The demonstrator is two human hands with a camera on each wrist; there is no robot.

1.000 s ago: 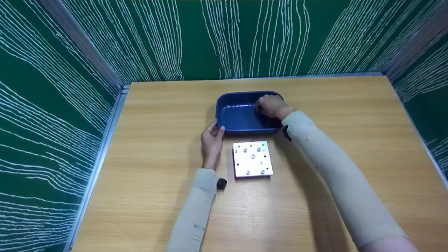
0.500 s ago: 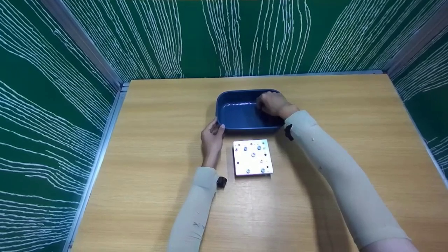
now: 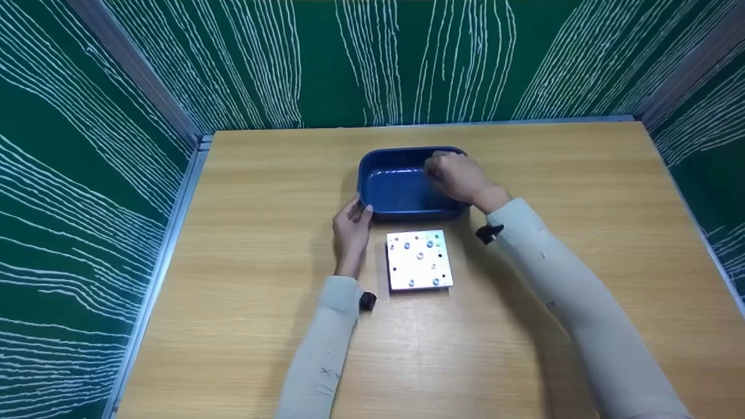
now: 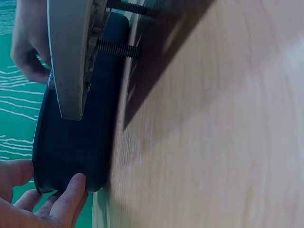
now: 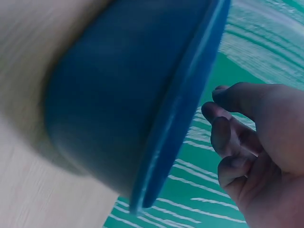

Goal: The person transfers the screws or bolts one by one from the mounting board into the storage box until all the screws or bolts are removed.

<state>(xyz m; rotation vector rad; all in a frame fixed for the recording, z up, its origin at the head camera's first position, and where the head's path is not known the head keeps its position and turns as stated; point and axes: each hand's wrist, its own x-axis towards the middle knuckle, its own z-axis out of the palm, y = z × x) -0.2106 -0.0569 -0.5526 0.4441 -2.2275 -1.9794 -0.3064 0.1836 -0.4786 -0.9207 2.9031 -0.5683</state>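
Observation:
A dark blue tub (image 3: 396, 195) stands on the table, and my left hand (image 3: 351, 233) holds its near left corner. In the left wrist view, the left thumb is at the rim while the fingers (image 4: 71, 199) press the outer wall. My right hand (image 3: 460, 177) is over the tub's right side with bent fingers. Its thumb and forefinger come together in the right wrist view; whether a small thing is between them I cannot tell. Nearer me lies a square metal plate (image 3: 419, 262) with several bolts and holes. Threaded bolt shanks (image 4: 118, 49) stick out beneath it.
The wooden table (image 3: 262, 233) carries the tub and plate. Green walls with white lines (image 3: 320, 64) close in the back and both sides, with metal framing (image 3: 169, 215) along the left edge. A dark wrist camera (image 3: 368, 301) sits on the left sleeve.
My right hand has risen slightly out of the tub, its wrist and forearm shifting to the right and toward me. The left hand, tub and plate keep their places.

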